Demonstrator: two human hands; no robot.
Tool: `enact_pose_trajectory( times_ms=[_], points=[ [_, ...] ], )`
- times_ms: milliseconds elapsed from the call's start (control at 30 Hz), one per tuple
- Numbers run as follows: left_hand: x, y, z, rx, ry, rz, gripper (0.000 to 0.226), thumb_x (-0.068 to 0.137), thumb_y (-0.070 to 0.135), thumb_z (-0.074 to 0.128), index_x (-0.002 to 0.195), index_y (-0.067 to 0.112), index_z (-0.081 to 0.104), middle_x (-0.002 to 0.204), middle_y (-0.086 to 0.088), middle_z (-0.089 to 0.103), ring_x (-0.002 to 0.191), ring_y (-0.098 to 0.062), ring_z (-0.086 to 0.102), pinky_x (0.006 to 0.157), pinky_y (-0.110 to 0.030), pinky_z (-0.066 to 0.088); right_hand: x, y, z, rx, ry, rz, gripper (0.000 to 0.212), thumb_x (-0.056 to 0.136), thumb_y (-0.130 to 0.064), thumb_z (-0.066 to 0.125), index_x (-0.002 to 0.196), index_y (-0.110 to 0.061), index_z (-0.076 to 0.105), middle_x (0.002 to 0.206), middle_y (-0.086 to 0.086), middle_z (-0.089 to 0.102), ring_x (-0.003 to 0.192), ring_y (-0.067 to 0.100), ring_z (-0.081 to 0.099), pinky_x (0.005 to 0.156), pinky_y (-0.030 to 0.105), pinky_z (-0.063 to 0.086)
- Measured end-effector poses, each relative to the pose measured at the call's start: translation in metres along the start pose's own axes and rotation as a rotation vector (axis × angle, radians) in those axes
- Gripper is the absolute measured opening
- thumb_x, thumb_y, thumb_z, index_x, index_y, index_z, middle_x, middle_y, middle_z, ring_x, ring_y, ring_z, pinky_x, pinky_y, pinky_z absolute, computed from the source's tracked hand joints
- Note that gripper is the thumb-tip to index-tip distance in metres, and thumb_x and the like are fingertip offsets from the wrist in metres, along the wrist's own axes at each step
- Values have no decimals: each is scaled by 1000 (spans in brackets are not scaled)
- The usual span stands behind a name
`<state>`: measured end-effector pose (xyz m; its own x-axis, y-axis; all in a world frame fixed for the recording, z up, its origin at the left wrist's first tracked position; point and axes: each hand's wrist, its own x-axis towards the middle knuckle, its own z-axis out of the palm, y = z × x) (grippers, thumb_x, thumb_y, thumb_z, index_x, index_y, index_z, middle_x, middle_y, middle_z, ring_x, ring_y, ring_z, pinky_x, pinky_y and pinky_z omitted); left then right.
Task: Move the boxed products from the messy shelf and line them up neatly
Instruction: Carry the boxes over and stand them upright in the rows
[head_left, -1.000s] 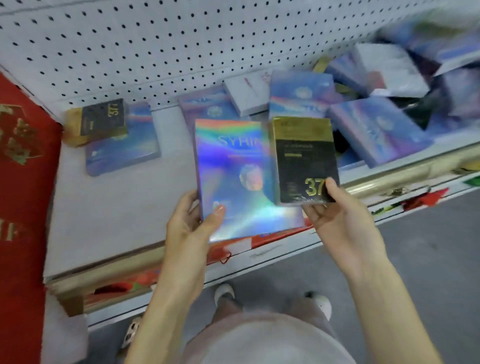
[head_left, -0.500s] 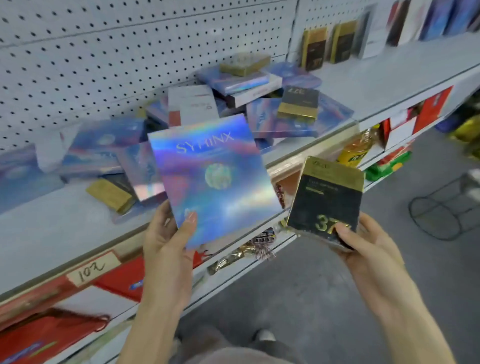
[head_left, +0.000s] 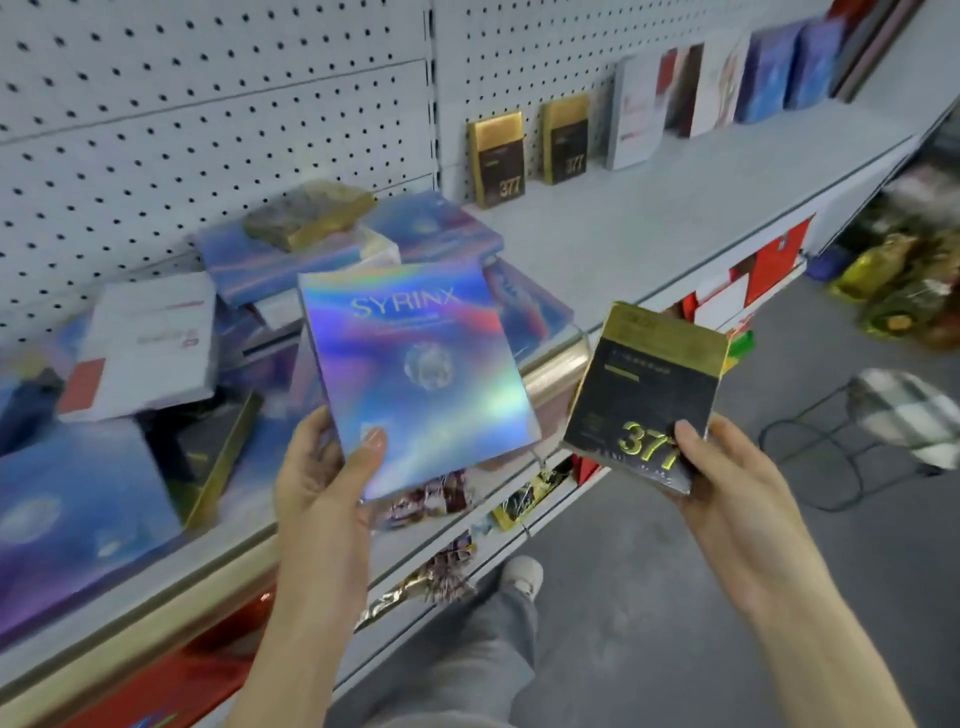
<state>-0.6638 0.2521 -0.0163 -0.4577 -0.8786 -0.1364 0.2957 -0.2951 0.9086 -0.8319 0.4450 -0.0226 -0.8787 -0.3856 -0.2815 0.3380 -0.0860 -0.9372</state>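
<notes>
My left hand (head_left: 327, 467) grips the lower edge of a holographic blue box marked SYRINX (head_left: 415, 364), held up in front of the shelf. In my right hand (head_left: 727, 467) is a black and gold box marked 377 (head_left: 649, 384), thumb on its front, out over the aisle. A jumbled pile of boxes (head_left: 291, 249) lies on the left part of the shelf (head_left: 649, 228). At the back right, two black and gold boxes (head_left: 498, 156) stand upright, then white and blue boxes (head_left: 727, 83) in a row against the pegboard.
A gold rail (head_left: 556, 369) edges the shelf front. Below it, a lower shelf holds packets and red items (head_left: 769, 260). A wire stand (head_left: 841, 452) and wrapped goods (head_left: 904, 280) sit on the grey floor at right. My shoe (head_left: 524, 571) is below.
The view has swung right along the shelf, from the far left end to the pile and the upright row. Both hands still hold their boxes, which have drawn apart.
</notes>
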Motion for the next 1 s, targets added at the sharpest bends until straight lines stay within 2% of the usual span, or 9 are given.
enact_pose_trajectory(
  times_ms=[133,267,367,467,567,700,833,933,1000],
  points=[
    [64,-15,57,-20,37,75,27,85,-5,53,97,19,59,86,10,72,82,-9,67,72,-24,55,90,-20,-7,-16,28,19,44,85,-20,66,126,-8,56,110,2,71,99,17,68,105,42,43],
    [119,-15,108,-23,57,99,28,86,-6,52,104,14,59,90,7,73,85,-12,67,72,-24,56,162,-45,-1,-53,-79,33,27,86,-17,63,112,-12,62,87,-5,72,72,8,67,84,26,52],
    [151,-20,134,16,108,106,28,80,-1,62,98,20,63,96,4,73,92,-16,67,86,-35,53,214,-59,8,-88,-179,49,57,65,-33,80,115,-11,62,100,5,72,87,21,68,96,41,48],
    [166,-26,148,65,177,79,28,74,8,70,97,22,65,106,-4,72,100,-25,67,90,-44,50,271,-62,17,-155,-225,48,32,83,-19,68,114,-14,61,99,6,73,88,20,66,94,38,46],
    [174,-29,159,62,255,48,23,76,15,65,98,22,67,108,-6,72,98,-25,68,83,-42,52,331,-63,36,-228,-319,40,25,91,-7,59,114,-16,60,99,7,74,88,21,68,87,37,49],
    [180,-31,176,87,386,93,24,78,11,63,99,20,64,96,0,74,85,-15,70,68,-24,57,408,-73,78,-420,-481,-77,29,87,-5,66,103,-28,66,87,2,70,80,17,66,71,33,51],
    [175,-32,194,64,510,72,26,80,10,61,103,20,65,104,-6,73,93,-24,69,78,-40,58,460,-73,128,-508,-622,-173,33,86,-6,68,113,-25,64,86,-3,64,71,3,63,61,15,50],
    [172,-38,201,97,574,84,25,76,13,64,99,22,65,98,-3,74,80,-17,70,63,-35,58,486,-64,155,-540,-633,-223,34,86,-5,68,117,-17,62,87,-4,62,77,5,62,68,16,52],
    [170,-39,204,131,601,107,39,67,16,74,104,22,64,96,0,74,78,-13,69,58,-32,56,500,-55,163,-623,-618,-319,32,86,-8,68,116,-15,59,95,-3,64,86,8,61,78,23,53]
  ],
)
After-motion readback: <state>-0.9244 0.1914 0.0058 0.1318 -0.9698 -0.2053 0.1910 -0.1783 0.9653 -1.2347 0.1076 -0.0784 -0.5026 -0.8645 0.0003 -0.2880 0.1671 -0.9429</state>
